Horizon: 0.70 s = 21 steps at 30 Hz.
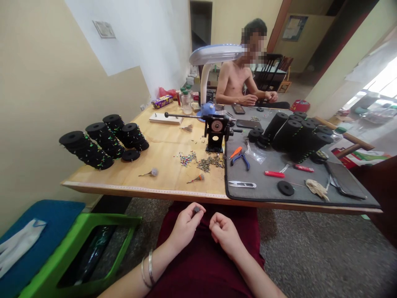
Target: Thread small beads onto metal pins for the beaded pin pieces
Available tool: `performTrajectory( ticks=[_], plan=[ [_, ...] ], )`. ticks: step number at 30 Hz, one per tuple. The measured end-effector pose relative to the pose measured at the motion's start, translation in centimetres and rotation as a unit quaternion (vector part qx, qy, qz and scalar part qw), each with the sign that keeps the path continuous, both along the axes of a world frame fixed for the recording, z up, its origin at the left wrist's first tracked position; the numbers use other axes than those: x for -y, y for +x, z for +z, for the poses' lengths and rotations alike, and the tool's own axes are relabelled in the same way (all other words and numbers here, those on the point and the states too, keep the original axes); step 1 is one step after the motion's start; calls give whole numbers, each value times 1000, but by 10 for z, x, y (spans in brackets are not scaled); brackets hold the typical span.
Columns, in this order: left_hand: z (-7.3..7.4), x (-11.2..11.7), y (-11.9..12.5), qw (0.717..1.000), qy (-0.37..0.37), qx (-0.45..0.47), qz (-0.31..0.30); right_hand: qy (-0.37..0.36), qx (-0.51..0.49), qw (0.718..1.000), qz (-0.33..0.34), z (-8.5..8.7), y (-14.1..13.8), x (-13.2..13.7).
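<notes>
Both my hands rest over my lap, below the near edge of the wooden table (130, 182). My left hand (185, 225) is closed in a pinch on a small dark grey piece (196, 210) held at the fingertips. My right hand (223, 231) is curled shut just beside it; whether it holds anything is hidden. On the table ahead lie a heap of small metal bits (211, 162), a few colourful beads (187, 158) and two small feathered lures (196, 179).
A black hand-crank winder (215, 130) stands mid-table by a desk lamp (214, 56). Stacks of black foam spools (102, 138) sit left and right. A grey mat (297, 194) carries pliers, snips and a red tool. Another person sits opposite. A green stool (89, 252) stands at my left.
</notes>
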<state>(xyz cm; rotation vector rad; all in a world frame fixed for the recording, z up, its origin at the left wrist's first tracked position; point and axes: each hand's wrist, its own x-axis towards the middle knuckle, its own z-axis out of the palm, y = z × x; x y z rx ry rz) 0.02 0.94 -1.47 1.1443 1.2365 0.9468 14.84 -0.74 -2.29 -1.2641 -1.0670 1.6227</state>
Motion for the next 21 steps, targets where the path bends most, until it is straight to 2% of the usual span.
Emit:
performTrajectory(
  ticks=[3, 9, 11, 15, 21],
  plan=[
    [0, -1, 0, 1000, -12, 23, 9, -8, -9, 1000, -12, 0, 0, 0],
    [4, -11, -14, 995, 0, 47, 93, -30, -49, 997, -49, -1, 3, 1],
    [3, -12, -19, 996, -14, 54, 75, -40, -81, 994, -53, 1, 5, 1],
    [3, -7, -23, 997, -53, 57, -6, -46, -109, 991, -57, 4, 6, 1],
    [15, -2, -10, 992, -89, 51, -79, -11, -21, 998, -51, 5, 5, 2]
  ],
)
